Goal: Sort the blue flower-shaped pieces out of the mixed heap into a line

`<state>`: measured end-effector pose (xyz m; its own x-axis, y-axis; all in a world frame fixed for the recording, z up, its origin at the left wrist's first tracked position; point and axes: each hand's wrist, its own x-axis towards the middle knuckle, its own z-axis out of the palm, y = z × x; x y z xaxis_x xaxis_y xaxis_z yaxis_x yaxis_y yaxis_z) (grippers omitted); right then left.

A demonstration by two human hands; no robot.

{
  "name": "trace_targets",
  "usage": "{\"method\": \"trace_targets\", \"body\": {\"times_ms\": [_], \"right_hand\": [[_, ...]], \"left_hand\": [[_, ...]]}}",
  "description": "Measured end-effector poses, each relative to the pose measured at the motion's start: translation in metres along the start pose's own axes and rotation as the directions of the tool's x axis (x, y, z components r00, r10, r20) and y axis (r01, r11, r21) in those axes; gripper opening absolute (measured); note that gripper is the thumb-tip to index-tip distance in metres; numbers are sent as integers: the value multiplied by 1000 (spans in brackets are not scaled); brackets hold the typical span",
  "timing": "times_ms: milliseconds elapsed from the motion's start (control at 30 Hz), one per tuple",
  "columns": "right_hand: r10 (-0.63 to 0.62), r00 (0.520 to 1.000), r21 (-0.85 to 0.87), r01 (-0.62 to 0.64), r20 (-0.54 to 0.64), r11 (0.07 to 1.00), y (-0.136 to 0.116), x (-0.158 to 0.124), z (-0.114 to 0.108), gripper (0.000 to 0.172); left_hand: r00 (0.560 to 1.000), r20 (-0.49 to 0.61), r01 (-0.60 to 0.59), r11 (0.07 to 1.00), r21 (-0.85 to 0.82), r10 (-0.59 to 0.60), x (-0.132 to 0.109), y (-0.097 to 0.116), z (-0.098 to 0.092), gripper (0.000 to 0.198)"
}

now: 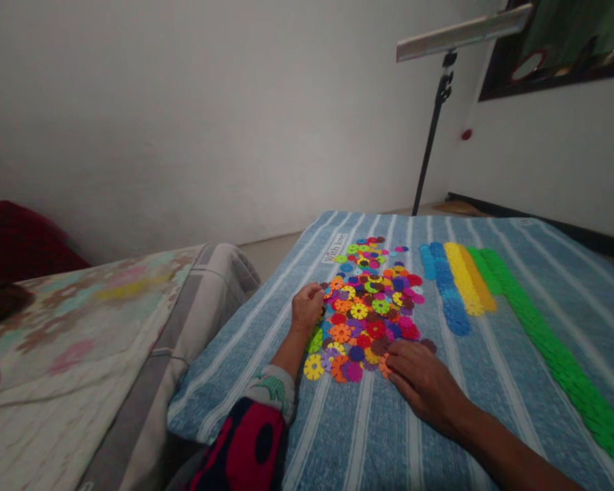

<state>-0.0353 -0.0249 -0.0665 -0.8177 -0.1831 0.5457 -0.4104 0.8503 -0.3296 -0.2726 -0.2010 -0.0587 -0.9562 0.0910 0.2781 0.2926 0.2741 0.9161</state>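
A loose heap of notched, flower-shaped plastic discs (359, 311) in many colours lies on a blue striped cloth (389, 436). At the heap's left edge is my left hand (307, 307), its fingers curled inward against the discs; whatever they hold is hidden. My right hand (424, 376) rests at the near right edge, fingers stretched out over the discs, with an orange disc (385, 366) by its fingertips. Sorted discs lie to the right in overlapping rows: light blue (428, 262), blue (453, 300), yellow (464, 279) and a long green row (557, 354).
Left of the table stands a bed or bench with a flowered cover (117, 300), across a narrow gap. A black stand (430, 143) carrying a long light bar (460, 37) rises behind the table. White walls (209, 123) close off the back. Printed lettering (336, 249) shows on the cloth.
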Motion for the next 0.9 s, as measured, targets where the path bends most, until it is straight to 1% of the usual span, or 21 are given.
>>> {"method": "trace_targets", "body": {"times_ms": [100, 200, 267, 333, 367, 433, 500, 567, 633, 767, 900], "right_hand": [[0, 999, -33, -1, -42, 999, -2, -1, 1, 17], [-42, 997, -66, 37, -70, 997, -12, 4, 4, 17], [-84, 996, -63, 82, -28, 995, -26, 15, 9, 17], [-113, 993, -40, 115, 45, 993, -43, 32, 19, 15], [-127, 988, -28, 130, 87, 991, -52, 42, 26, 14], [-166, 973, -19, 171, 160, 985, -68, 59, 41, 16], [-190, 964, -31, 199, 187, 980, -77, 73, 57, 21], [-190, 964, -70, 206, 187, 976, -77, 80, 69, 14], [-170, 970, -116, 192, 175, 975, -71, 82, 76, 9], [-133, 984, -169, 151, 115, 974, -54, 80, 74, 13], [-189, 980, -257, 200, 65, 946, -50, 81, 74, 15]], "left_hand": [[997, -27, 69, 992, -110, -73, 4, 2, 1, 24], [989, -73, 113, 977, -178, -128, 10, 0, 0, 28], [986, -84, 124, 971, -202, -143, 13, -1, 1, 29], [985, -75, 135, 967, -217, -154, 15, -2, 3, 31], [985, -66, 142, 963, -228, -160, 15, -2, 3, 33], [984, -33, 160, 950, -268, -175, 16, -3, 3, 37], [981, 10, 188, 926, -329, -195, 16, -3, 1, 41], [975, 50, 220, 896, -386, -217, 16, -3, 0, 43], [970, 75, 242, 877, -416, -233, 15, -2, -1, 43], [970, 73, 242, 873, -424, -234, 15, 0, 0, 40], [976, 56, 215, 899, -381, -210, 16, 0, 1, 42]]}}
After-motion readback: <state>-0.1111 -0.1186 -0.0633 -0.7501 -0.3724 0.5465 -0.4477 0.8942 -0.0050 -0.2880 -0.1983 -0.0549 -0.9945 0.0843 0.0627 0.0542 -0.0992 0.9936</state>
